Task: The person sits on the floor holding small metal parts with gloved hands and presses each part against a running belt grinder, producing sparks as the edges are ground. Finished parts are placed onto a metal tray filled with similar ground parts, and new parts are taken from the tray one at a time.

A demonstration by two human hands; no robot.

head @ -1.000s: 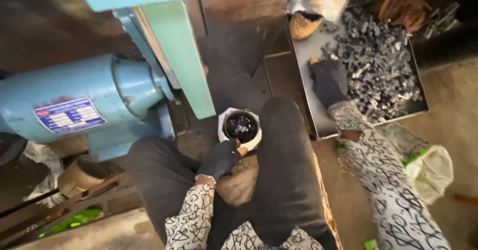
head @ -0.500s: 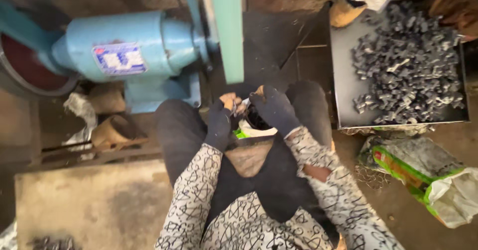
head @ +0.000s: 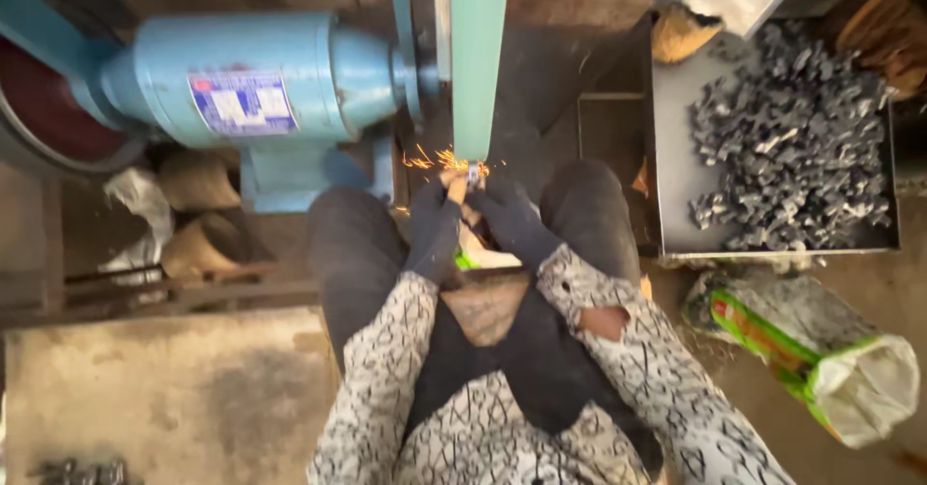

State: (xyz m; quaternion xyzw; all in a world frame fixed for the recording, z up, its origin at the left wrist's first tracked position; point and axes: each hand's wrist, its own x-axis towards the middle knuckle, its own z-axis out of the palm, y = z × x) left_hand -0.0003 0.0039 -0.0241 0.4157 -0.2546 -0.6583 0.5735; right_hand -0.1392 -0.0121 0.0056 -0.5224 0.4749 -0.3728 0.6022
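One metal piece [head: 472, 173], two gloved hands [head: 435, 222] [head: 510, 220], sparks [head: 435, 161]

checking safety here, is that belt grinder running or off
Running: orange sparks fly where both gloved hands, left hand and right hand, press a small metal piece against the green belt.

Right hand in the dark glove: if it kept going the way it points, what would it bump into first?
Most likely the green grinding belt. The gloved right hand points up at it, pressing a small metal piece there amid orange sparks.
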